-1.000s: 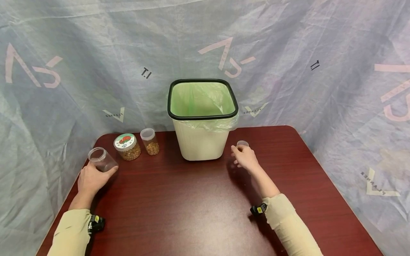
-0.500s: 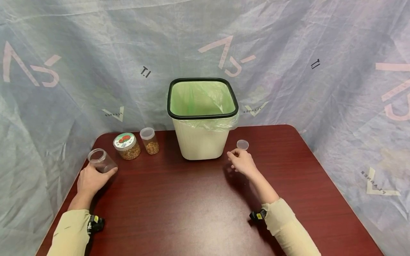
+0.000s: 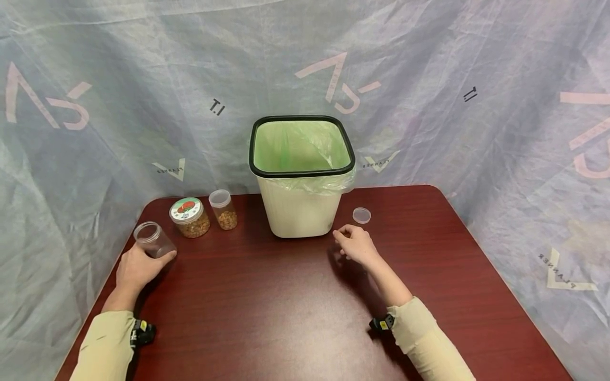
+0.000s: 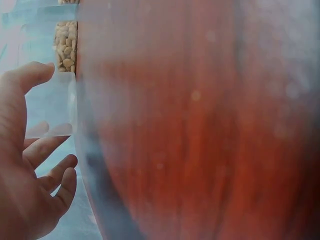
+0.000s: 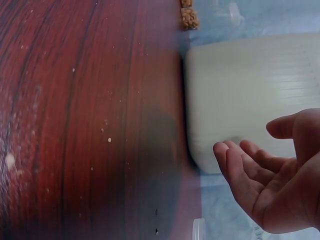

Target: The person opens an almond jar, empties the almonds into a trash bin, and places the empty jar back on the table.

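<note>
At the table's left edge, my left hand [image 3: 137, 269] grips a clear plastic jar [image 3: 155, 241] that is open at the top and looks empty. In the left wrist view its thumb and fingers [image 4: 47, 147] lie on either side of the see-through wall. My right hand [image 3: 355, 244] is over the table beside the bin, fingers loosely bent and nothing between them, as the right wrist view shows [image 5: 270, 180]. Just behind it lies a clear round lid [image 3: 361, 215]. A wide jar of nuts [image 3: 193, 225] with a printed lid and a narrow jar of nuts [image 3: 226, 217] stand behind the left hand.
A white bin [image 3: 300, 209] with a black rim and a green liner stands at the table's back middle. Grey-blue cloth [image 3: 181, 63] hangs behind and beside the dark red table [image 3: 267, 312].
My right hand has moved left and toward me, away from the lid, which now shows whole. The left hand stays in place with the clear jar.
</note>
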